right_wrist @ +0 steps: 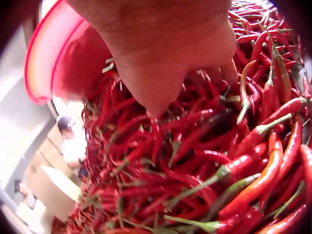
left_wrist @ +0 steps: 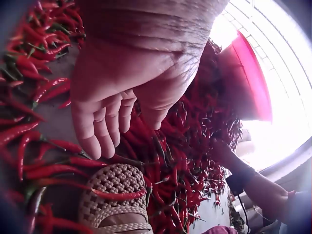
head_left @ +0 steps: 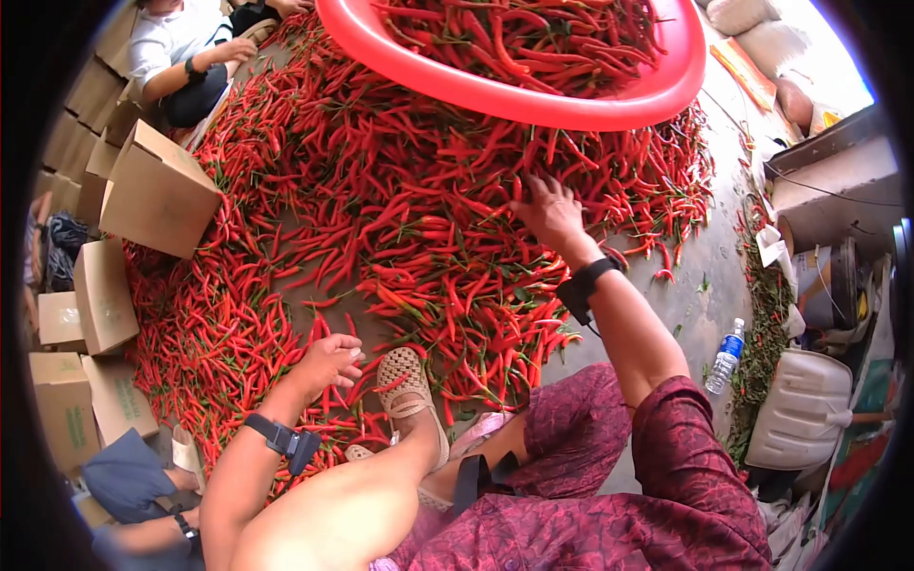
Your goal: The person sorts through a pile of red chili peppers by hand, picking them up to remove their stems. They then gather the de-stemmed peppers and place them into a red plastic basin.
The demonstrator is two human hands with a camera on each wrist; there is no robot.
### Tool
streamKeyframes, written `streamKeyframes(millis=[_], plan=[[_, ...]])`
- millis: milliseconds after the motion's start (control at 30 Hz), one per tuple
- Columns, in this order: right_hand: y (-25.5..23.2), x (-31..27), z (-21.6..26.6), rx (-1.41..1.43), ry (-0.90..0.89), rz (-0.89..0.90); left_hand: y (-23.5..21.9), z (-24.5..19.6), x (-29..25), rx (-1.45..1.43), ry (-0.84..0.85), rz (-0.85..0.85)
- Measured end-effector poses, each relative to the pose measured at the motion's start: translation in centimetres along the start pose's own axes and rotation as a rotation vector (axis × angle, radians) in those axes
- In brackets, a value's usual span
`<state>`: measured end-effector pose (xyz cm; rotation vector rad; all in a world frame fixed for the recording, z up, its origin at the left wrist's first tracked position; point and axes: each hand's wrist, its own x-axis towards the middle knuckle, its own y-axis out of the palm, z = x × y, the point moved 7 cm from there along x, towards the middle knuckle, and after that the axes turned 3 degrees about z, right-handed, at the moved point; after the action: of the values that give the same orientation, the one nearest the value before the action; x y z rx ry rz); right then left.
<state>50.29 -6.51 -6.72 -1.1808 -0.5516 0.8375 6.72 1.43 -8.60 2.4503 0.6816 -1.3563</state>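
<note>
Red chili peppers (head_left: 428,228) with green stems lie in a broad heap on the floor. My right hand (head_left: 555,219) reaches onto the heap just below a pink basin (head_left: 571,112), fingers spread and bent down on the peppers; in the right wrist view the hand (right_wrist: 170,53) touches them, and whether it pinches one is hidden. My left hand (head_left: 328,366) hovers above the near peppers beside a woven shoe (head_left: 407,381). Loosely bent fingers of the left hand (left_wrist: 117,83) hold nothing in the left wrist view.
More peppers fill the basin. Cardboard boxes (head_left: 160,190) stand at the left, near a seated person in a white shirt (head_left: 176,48). Another person's knee (head_left: 129,476) shows at lower left. At the right are a water bottle (head_left: 726,357), a white shovel (head_left: 802,409) and a bucket (head_left: 826,285).
</note>
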Motion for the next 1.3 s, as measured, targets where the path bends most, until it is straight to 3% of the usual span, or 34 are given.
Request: streamKeyframes(millis=[67,133,200,267,333,400,433,533,567,667,700,800,867,933,1000,1033,1067,1233,1300], plan=[[0.7,-0.4,2.3,-0.042,0.078,0.033,-0.5,0.0,0.2,0.001,0.003,-0.020],[1.0,-0.9,3.8,0.186,0.033,0.137,-1.4,-0.4,0.3,-0.020,0.020,-0.046],[0.4,-1.9,5.0,0.065,-0.045,0.172,-2.6,-1.2,0.1,-0.017,0.036,-0.054],[1.2,-0.2,3.1,0.151,-0.142,0.057,-4.2,-2.1,-0.1,0.015,0.029,-0.069],[1.9,0.8,1.2,0.316,0.044,0.095,-6.0,-3.0,-0.3,0.037,0.031,-0.099],[3.0,0.8,2.4,0.651,0.070,0.050,-7.3,-5.3,-1.5,0.045,0.050,-0.123],[2.7,0.2,3.8,0.515,-0.059,-0.037,-7.8,-6.0,-1.6,0.025,0.064,-0.110],[2.7,-1.7,6.8,0.596,-0.163,0.202,-8.0,-7.5,-1.4,-0.015,0.092,-0.100],[2.7,-2.0,7.3,0.951,-0.112,0.247,-7.6,-7.8,-1.1,-0.027,0.096,-0.060],[3.7,0.2,4.5,1.032,0.090,0.050,-6.3,-8.3,-0.2,-0.012,0.072,-0.041],[2.9,0.7,6.4,1.045,0.076,-0.016,-6.1,-8.2,0.4,-0.010,0.059,-0.014],[4.4,-1.3,10.2,1.170,0.077,0.307,-4.9,-9.3,1.4,-0.004,0.027,0.032],[2.3,-3.3,13.2,0.550,-0.182,0.149,-4.0,-9.5,2.4,-0.047,0.030,0.087],[0.7,-4.9,14.7,0.607,-0.148,0.236,-2.5,-9.3,3.1,-0.098,0.011,0.152],[0.5,-7.1,18.8,0.313,-0.246,0.174,-0.8,-8.5,3.0,-0.153,-0.025,0.215],[1.1,-8.0,19.6,0.359,-0.282,0.101,-0.8,-7.3,3.5,-0.163,-0.044,0.225],[0.9,-9.0,20.3,0.351,-0.272,0.180,-0.5,-6.5,3.5,-0.172,-0.043,0.230],[1.3,-14.7,22.8,0.172,-0.533,0.153,-0.5,-4.6,2.1,-0.216,-0.005,0.236],[-0.4,-16.2,22.2,0.311,-0.611,0.146,-0.7,-4.3,1.4,-0.241,-0.019,0.192]])
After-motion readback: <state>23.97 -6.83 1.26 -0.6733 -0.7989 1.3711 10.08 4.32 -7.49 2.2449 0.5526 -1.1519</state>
